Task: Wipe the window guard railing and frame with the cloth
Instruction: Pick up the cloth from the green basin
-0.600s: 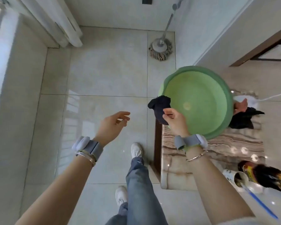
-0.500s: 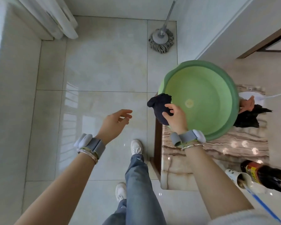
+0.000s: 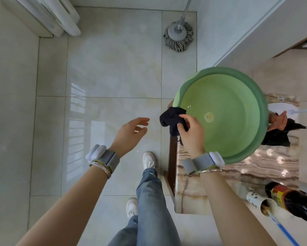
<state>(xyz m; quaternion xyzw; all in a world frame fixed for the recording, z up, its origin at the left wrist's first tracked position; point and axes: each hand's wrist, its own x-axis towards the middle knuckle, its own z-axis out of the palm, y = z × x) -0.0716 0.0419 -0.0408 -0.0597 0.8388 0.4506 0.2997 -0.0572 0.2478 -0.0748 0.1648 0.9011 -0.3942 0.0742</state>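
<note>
Pinching a bunched dark cloth (image 3: 173,120) between thumb and curled fingers, the right hand (image 3: 191,133) held it at the near-left rim of the green basin (image 3: 259,96), which sat on a marble-topped table (image 3: 190,196). The left hand (image 3: 129,134) hovered over the floor tiles (image 3: 113,59), fingers loosely apart, holding nothing. Water possibly lay in the basin.

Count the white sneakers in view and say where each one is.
2. One sneaker is on the floor tiles beside the marble-topped table's corner; the other sneaker is nearer the camera, partly hidden by the jeans leg.
</note>
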